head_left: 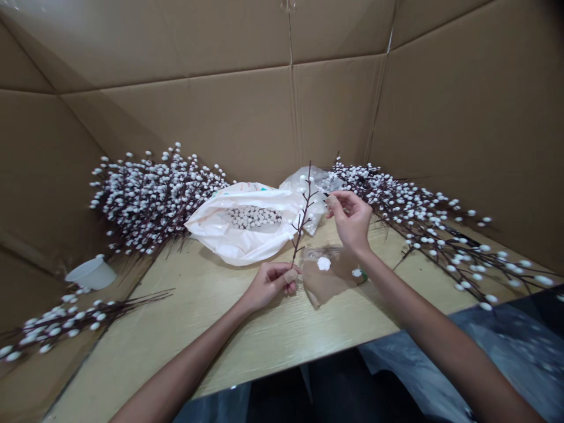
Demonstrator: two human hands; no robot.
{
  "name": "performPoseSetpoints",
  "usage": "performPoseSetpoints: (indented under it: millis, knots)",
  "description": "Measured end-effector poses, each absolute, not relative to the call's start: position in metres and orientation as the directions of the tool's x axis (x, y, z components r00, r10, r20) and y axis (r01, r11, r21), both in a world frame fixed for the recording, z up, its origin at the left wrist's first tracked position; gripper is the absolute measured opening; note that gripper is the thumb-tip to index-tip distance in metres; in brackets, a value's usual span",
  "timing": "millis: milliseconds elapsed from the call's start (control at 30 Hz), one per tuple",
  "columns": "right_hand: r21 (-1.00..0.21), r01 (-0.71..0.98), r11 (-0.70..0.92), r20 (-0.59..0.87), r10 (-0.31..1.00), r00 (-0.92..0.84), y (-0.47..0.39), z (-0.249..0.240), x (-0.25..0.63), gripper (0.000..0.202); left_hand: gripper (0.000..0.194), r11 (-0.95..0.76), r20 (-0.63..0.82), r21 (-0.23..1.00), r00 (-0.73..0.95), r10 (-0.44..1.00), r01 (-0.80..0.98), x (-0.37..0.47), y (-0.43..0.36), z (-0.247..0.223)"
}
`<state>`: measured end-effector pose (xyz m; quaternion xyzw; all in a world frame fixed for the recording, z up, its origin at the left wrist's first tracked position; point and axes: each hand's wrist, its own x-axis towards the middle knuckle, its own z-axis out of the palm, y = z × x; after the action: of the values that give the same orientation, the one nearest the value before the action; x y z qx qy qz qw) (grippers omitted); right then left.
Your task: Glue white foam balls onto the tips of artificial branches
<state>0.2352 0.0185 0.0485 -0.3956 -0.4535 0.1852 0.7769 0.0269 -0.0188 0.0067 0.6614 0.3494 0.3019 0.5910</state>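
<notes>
My left hand (pixel 273 285) pinches the lower end of a dark brown artificial twig (pixel 301 228), which stands nearly upright. A few white berries sit on its side shoots, while other shoots are bare. To the right of the twig's upper part, my right hand (pixel 353 222) is closed in a pinch; what is between its fingertips is too small to make out. Beneath it lies a brown sheet (pixel 317 289) with a white blob (pixel 324 264) and a smaller white spot. Behind the twig, an open white plastic bag (pixel 240 254) contains many off-white berries (pixel 253 217).
Bundles of white-berried branches lie at back left (pixel 150 202), along the right (pixel 409 205) and at front left (pixel 57 326). A white cup (pixel 92 273) tilts by the left edge. A clear bag (pixel 315 220) is behind the twig. Cardboard walls (pixel 229 117) enclose the wooden table (pixel 163 329).
</notes>
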Motion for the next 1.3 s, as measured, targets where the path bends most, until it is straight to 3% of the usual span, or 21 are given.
performPoseSetpoints:
  millis: [1300]
  knots:
    - [-0.750,0.072,0.658,0.601,0.631,0.491,0.0164,0.0512,0.2353,0.011,0.034,-0.060,-0.049,0.987,0.629,0.776,0.150,0.0266,-0.0193,0.0099]
